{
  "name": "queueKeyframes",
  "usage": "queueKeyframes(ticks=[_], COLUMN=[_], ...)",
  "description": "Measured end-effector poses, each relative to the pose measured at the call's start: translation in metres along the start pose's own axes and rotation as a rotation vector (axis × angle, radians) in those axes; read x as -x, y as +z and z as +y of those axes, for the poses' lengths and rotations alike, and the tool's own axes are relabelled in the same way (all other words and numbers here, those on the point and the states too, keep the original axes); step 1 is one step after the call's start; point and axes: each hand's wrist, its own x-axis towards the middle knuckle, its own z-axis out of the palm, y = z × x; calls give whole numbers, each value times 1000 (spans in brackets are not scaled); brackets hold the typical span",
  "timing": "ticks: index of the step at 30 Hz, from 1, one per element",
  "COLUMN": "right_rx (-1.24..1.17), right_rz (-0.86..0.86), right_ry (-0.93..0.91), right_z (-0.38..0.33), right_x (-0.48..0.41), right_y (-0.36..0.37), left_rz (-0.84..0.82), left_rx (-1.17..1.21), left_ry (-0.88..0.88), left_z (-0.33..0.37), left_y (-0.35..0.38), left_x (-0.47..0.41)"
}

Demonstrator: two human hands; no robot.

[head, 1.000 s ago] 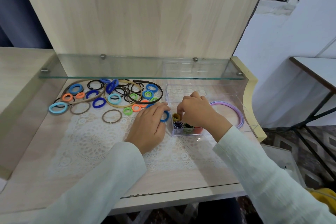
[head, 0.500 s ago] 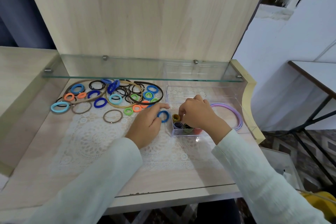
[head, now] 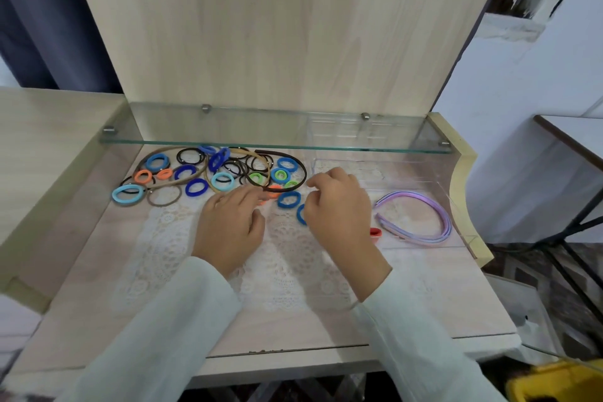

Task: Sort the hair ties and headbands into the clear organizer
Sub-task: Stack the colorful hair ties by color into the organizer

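Head view, wood desk [head: 98, 271], lace mat [head: 287, 271] (glass shelf [head: 261, 127] above), left hand [head: 228, 228] relaxed, right hand [head: 339, 209] curled, grasp unclear

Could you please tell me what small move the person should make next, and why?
Probably the left hand should pinch the loose blue hair tie: it lies uncovered just ahead of that hand's straight fingers and close to the clear organizer.
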Motion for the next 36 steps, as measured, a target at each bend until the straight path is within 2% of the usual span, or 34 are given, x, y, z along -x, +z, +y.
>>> queueKeyframes(ticks=[5,9,15,20,23,32,36], right_rx=[13,132,272,224,159,72,91], right_rz=[-6,-30,79,91,120,51,17], right_ry=[-120,-50,29,40,28,79,92], right_z=[-28,-37,-30,-31,-30,-24,-24], right_x=[15,20,12,8,2,-14,-16], right_y=[44,77,102,102,103,105,104], left_rz=[-7,-41,-50,-32,-17,2,24], left_rx=[-150,-178,-163,-93,-32,99,80], left_ry=[-6,-32,25,123,122,239,140], left_z=[-10,-18,-27,-37,-40,-42,-42], left_y=[-6,-9,-17,-20,-18,-15,-15], left_x=[8,12,15,18,18,19,19])
